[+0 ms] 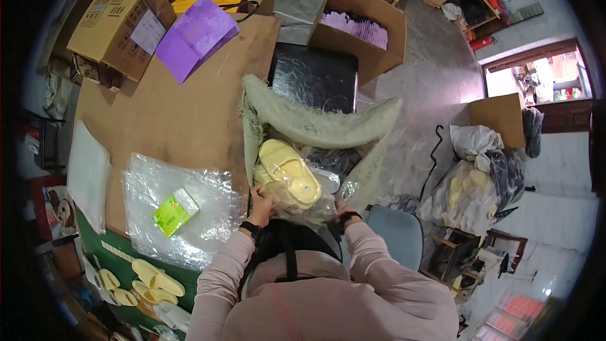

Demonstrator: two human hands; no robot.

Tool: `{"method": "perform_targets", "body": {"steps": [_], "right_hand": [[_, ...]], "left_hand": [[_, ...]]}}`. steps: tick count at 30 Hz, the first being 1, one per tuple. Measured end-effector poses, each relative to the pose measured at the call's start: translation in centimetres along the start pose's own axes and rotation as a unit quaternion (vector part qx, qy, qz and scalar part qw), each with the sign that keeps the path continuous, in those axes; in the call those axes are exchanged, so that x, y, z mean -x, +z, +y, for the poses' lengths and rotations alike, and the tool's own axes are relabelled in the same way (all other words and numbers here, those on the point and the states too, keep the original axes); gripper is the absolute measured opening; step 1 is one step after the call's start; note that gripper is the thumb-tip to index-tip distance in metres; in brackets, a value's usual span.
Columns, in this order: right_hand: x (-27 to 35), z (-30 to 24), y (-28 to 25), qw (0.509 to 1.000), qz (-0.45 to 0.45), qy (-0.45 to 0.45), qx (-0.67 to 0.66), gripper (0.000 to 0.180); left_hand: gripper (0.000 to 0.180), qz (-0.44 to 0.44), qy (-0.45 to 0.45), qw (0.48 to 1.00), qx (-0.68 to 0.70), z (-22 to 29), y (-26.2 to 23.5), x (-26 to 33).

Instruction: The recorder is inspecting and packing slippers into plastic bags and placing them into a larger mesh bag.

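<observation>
A pale yellow slipper [287, 164] lies sole up or top up, I cannot tell which, at the mouth of an open woven sack [315, 106]. Crumpled clear plastic bag film [293, 205] bunches over its near end. My left hand [262, 206] is closed on the film at the slipper's left. On the right, my right hand [342, 208] pinches the film near the sack's edge; its fingertips are partly hidden. Behind the slipper, greyish slippers and dark plastic [328, 173] show inside the sack.
A brown table [164, 113] at left holds clear plastic bags [211, 215], a green packet [175, 213], purple card [196, 35] and a carton [120, 25]. More yellow slippers [158, 278] lie on a green surface. A black chair [315, 76] stands beyond the sack, a grey stool [394, 237] right.
</observation>
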State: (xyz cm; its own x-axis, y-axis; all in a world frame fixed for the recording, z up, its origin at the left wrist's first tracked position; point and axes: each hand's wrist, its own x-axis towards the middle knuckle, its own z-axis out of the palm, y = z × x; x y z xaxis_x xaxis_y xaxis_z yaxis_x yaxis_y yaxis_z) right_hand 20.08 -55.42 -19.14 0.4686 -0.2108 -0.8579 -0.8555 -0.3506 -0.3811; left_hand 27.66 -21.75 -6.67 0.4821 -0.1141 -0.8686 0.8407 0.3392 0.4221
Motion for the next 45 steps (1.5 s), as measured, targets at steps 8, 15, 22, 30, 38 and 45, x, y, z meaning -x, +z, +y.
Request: {"method": "perform_targets", "body": {"steps": [8,15,22,30,38,45], "right_hand": [[18.7,-10.6,-9.5,0.957,-0.198,0.119,-0.178,0.025],[25.5,-14.1,-19.4,0.975,-0.099,0.031,-0.196,0.021],[25.4,-12.6,-23.0,0.836,0.137,-0.171,-0.503,0.012],[25.7,-14.0,-18.6,0.840,0.062,-0.156,-0.517,0.019],[22.5,-19.6,-26.7,0.725,-0.033,-0.382,-0.572,0.023],[23.4,-16.9,-25.9,0.684,0.426,-0.569,-0.161,0.032]], "left_hand": [[0.023,-0.111,0.439,0.855,-0.255,-3.2,4.9,-5.3],[0.044,-0.133,0.610,0.576,-0.529,-3.6,5.8,-6.8],[0.053,-0.342,0.157,0.729,-0.572,5.0,5.0,2.3],[0.034,-0.252,0.262,0.378,-0.852,7.6,-0.8,7.7],[0.011,-0.081,0.560,0.431,-0.703,17.1,3.6,13.4],[0.020,-0.016,0.611,0.504,-0.610,17.7,5.4,17.9]]}}
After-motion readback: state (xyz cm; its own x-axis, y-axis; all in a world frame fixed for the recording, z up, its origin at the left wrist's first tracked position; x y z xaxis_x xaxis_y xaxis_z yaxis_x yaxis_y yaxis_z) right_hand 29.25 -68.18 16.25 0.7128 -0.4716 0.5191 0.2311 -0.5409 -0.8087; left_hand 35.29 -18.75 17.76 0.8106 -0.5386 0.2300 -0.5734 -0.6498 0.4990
